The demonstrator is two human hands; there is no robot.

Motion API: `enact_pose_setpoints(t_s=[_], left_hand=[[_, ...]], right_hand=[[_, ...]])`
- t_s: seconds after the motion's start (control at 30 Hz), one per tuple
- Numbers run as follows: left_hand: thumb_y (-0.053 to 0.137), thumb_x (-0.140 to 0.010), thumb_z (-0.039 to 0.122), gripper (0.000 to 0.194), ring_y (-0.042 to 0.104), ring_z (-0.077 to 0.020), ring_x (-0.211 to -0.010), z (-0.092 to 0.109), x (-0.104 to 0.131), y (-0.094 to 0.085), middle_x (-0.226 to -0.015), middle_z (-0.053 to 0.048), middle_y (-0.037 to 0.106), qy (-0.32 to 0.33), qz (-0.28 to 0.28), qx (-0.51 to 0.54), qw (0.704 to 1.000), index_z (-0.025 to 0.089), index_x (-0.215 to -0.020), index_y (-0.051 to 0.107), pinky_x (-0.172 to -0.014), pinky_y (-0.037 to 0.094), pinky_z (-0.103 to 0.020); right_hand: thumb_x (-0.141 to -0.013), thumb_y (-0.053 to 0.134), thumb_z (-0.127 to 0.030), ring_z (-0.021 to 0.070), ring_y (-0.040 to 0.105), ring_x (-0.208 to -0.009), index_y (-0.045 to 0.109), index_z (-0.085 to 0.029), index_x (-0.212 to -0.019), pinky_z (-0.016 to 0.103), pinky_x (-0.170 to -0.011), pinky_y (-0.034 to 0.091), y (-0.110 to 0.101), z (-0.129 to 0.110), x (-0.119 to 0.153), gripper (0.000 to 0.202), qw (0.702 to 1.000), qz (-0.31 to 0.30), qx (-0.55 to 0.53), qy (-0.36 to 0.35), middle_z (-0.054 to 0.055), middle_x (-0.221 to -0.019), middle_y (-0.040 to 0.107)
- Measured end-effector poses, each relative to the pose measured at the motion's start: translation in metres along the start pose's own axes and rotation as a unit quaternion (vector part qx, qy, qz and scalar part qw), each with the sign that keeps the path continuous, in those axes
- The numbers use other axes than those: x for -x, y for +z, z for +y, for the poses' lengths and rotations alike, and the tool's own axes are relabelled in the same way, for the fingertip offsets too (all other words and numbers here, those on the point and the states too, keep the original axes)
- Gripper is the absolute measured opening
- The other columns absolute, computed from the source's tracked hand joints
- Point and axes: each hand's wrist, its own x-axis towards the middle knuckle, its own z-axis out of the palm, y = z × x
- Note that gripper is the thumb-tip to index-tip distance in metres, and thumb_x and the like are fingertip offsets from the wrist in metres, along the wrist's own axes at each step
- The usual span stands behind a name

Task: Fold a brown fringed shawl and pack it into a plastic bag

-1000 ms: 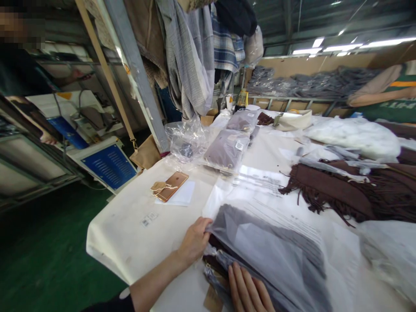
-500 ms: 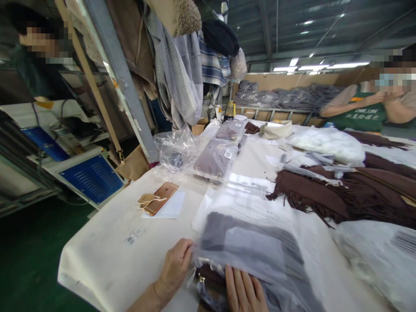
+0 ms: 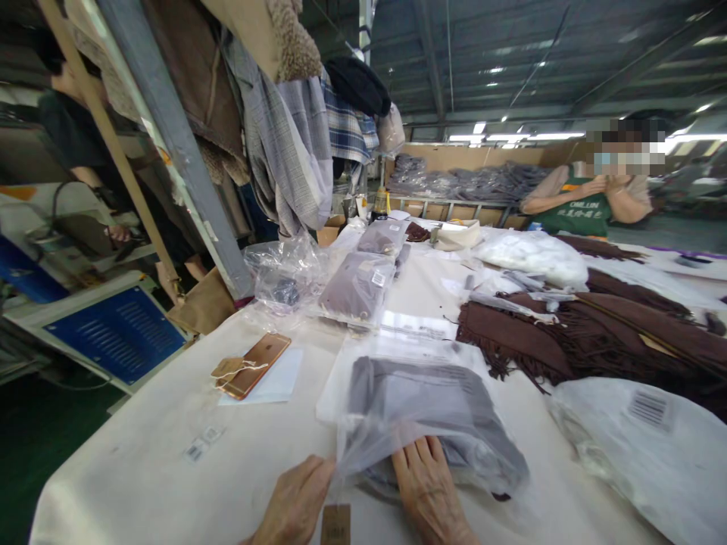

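A clear plastic bag holding a folded dark garment lies on the white table in front of me. My left hand pinches the bag's open near-left edge. My right hand lies flat on the near end of the bag, pressing the garment, with its fingers spread. A brown paper tag sits between the two hands at the table's near edge.
A gold phone lies on white paper at the left. Bagged garments lie farther back, brown fringed scarves at the right, a white bag near right. A person in green stands across the table. Clothes hang above.
The bag has been drawn toward me and now lies shorter and flatter. My left hand dropped to the near edge, my right hand slid up onto the bag. The view tilted upward.
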Motion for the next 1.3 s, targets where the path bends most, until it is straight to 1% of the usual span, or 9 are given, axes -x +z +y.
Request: enact_pose_setpoints(t_s=[0.23, 0.37, 0.5, 0.57, 0.67, 0.8, 0.9, 1.07, 1.3], left_hand=[[0.047, -0.085, 0.019, 0.015, 0.062, -0.0128, -0.052, -0.008, 0.001, 0.02, -0.067, 0.002, 0.061, -0.22, 0.023, -0.041, 0.974, 0.019, -0.1, 0.048, -0.047, 0.052, -0.019], [0.047, -0.087, 0.019, 0.023, 0.065, -0.0204, -0.086, 0.005, -0.006, 0.019, -0.092, -0.011, 0.066, -0.068, 0.092, -0.123, 0.986, 0.014, -0.109, 0.052, -0.074, 0.056, -0.03], [0.03, -0.092, 0.011, 0.033, 0.059, -0.0166, -0.103, 0.025, -0.016, 0.032, -0.1, -0.01, 0.067, 0.164, -0.006, -0.076, 0.984, 0.012, -0.114, 0.056, -0.09, 0.049, -0.026], [0.028, -0.094, 0.013, 0.036, 0.054, -0.0196, -0.114, 0.033, -0.025, 0.044, -0.113, -0.012, 0.063, 0.214, -0.054, -0.088, 0.971, 0.01, -0.118, 0.054, -0.094, 0.047, -0.03], [0.032, -0.094, 0.015, 0.037, 0.051, -0.0201, -0.117, 0.042, -0.045, 0.06, -0.127, -0.011, 0.056, 0.228, -0.126, -0.089, 0.961, 0.009, -0.128, 0.046, -0.093, 0.048, -0.031], [0.037, -0.091, 0.01, 0.037, 0.056, -0.0165, -0.11, 0.045, -0.07, 0.071, -0.128, -0.009, 0.055, 0.255, -0.164, -0.073, 0.95, 0.008, -0.128, 0.045, -0.091, 0.049, -0.024], [0.039, -0.086, 0.003, 0.044, 0.054, -0.014, -0.113, 0.044, -0.082, 0.073, -0.131, -0.01, 0.053, 0.266, -0.206, -0.076, 0.939, 0.006, -0.131, 0.039, -0.094, 0.045, -0.02], [0.035, -0.079, -0.005, 0.055, 0.052, -0.0122, -0.116, 0.041, -0.085, 0.075, -0.133, -0.011, 0.05, 0.26, -0.258, -0.075, 0.927, 0.004, -0.133, 0.032, -0.093, 0.044, -0.017], [0.038, -0.088, 0.005, 0.047, 0.042, -0.0164, -0.126, 0.03, -0.081, 0.092, -0.135, -0.015, 0.047, 0.272, -0.275, -0.076, 0.919, 0.002, -0.134, 0.03, -0.104, 0.036, -0.024]], right_hand=[[-0.081, 0.034, -0.006, 0.0234, 0.054, -0.105, 0.061, -0.009, -0.107, 0.037, -0.09, 0.041, 0.009, 0.002, -0.012, 0.038, 1.0, 0.0, 0.004, -0.002, 0.012, -0.107, 0.065], [-0.08, 0.033, -0.004, 0.0222, 0.049, -0.116, 0.057, -0.009, -0.117, 0.035, -0.095, 0.04, -0.006, 0.012, -0.01, 0.044, 0.998, -0.031, -0.004, -0.054, 0.01, -0.119, 0.061], [-0.079, 0.033, -0.003, 0.027, 0.043, -0.122, 0.056, -0.005, -0.115, 0.039, -0.095, 0.039, -0.022, 0.026, 0.003, 0.043, 0.996, -0.015, 0.007, -0.089, 0.015, -0.12, 0.058], [-0.079, 0.032, -0.002, 0.025, 0.047, -0.118, 0.058, -0.006, -0.111, 0.038, -0.096, 0.038, -0.029, 0.034, 0.013, 0.041, 0.996, 0.003, -0.003, -0.094, 0.014, -0.113, 0.062], [-0.08, 0.034, -0.001, 0.0207, 0.054, -0.109, 0.058, -0.011, -0.11, 0.036, -0.094, 0.039, -0.042, 0.048, 0.032, 0.04, 0.997, 0.013, -0.011, -0.069, 0.01, -0.107, 0.065], [-0.086, 0.047, -0.017, 0.0236, 0.057, -0.096, 0.055, -0.013, -0.112, 0.037, -0.082, 0.043, -0.057, 0.072, 0.052, 0.028, 0.995, 0.01, 0.05, 0.089, 0.013, -0.103, 0.062], [-0.09, 0.04, -0.027, 0.0259, 0.057, -0.094, 0.052, -0.01, -0.114, 0.038, -0.078, 0.046, -0.058, 0.09, 0.059, 0.032, 0.982, 0.013, 0.087, 0.165, 0.016, -0.102, 0.06], [-0.092, 0.03, -0.03, 0.022, 0.06, -0.089, 0.053, -0.014, -0.111, 0.035, -0.074, 0.05, -0.049, 0.105, 0.068, 0.034, 0.97, -0.02, 0.05, 0.239, 0.012, -0.099, 0.062], [-0.093, 0.031, -0.042, 0.0181, 0.062, -0.093, 0.057, -0.02, -0.111, 0.029, -0.081, 0.05, -0.05, 0.108, 0.094, 0.039, 0.95, -0.007, -0.021, 0.312, 0.006, -0.103, 0.065]])
